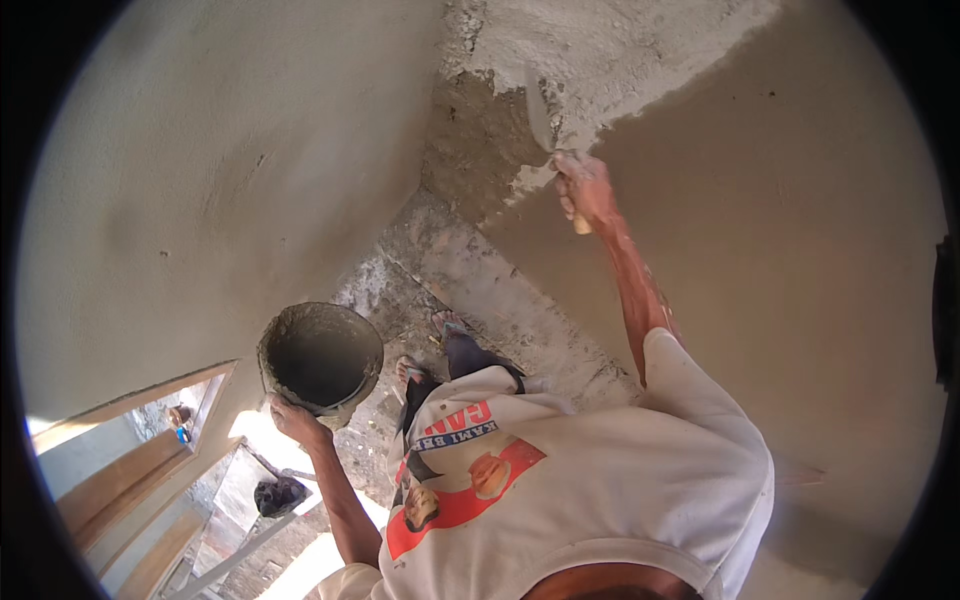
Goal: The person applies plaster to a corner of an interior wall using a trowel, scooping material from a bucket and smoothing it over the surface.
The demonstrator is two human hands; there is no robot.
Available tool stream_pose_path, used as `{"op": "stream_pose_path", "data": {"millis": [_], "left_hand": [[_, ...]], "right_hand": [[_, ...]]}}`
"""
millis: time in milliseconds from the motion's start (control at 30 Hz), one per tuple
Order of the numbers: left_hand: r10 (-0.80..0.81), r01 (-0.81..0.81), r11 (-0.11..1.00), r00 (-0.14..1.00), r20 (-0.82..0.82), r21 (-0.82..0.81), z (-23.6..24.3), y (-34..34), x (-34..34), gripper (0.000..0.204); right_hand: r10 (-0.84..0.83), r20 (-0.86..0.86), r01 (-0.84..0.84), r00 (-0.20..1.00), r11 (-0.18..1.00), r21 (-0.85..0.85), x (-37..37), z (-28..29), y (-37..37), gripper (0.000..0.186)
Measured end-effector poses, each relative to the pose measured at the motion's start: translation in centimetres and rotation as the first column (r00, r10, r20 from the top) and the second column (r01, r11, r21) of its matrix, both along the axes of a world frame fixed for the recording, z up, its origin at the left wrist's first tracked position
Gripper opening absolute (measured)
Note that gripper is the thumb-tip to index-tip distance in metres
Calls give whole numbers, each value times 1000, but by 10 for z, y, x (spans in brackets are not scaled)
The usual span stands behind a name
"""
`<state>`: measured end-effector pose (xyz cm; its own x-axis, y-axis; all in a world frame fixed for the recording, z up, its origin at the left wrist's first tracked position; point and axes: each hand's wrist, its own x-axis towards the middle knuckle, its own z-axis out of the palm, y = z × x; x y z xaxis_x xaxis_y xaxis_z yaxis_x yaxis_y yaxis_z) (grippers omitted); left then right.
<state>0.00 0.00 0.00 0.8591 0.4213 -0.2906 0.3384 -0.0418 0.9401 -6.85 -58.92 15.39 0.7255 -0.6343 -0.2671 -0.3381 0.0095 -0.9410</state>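
Note:
My right hand [585, 190] is closed around the handle of a trowel [540, 115], its blade lying against the wall at the upper middle. Beside the blade is a darker, rough patch of mortar [470, 135]. Above it stretches a paler, uneven wall surface [620, 45]. Down at the left, my left hand [293, 418] grips the near side of a mortar-crusted bucket [284, 328]. The bucket's mouth faces up, and its dark inside is too shadowed to make out clearly.
Smooth grey-brown plaster covers the right wall [760, 240] and the left wall [220, 140], which meet in a corner. A rubble-strewn floor [470, 270] lies below. At lower left are a wood-framed opening [130, 405] and a black bundle [280, 495].

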Motion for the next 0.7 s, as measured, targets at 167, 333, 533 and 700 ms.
{"op": "stream_pose_path", "data": {"millis": [167,333,533,700], "left_hand": [[249,-245,968,962,-113,50,-42,41,-53,56],[491,-504,849,864,-114,-158,-50,115,-97,49],[748,-711,663,627,-216,232,-112,153,-196,60],[810,-817,531,410,-420,226,-181,175,-274,73]], "right_hand": [[29,18,-26,999,991,-131,-36,43,44,27],[186,-351,-171,918,982,76,-75,-97,118,20],[312,-582,-47,751,904,424,-153,-235,169,19],[344,-690,-138,637,931,337,-162,-234,152,14]]}}
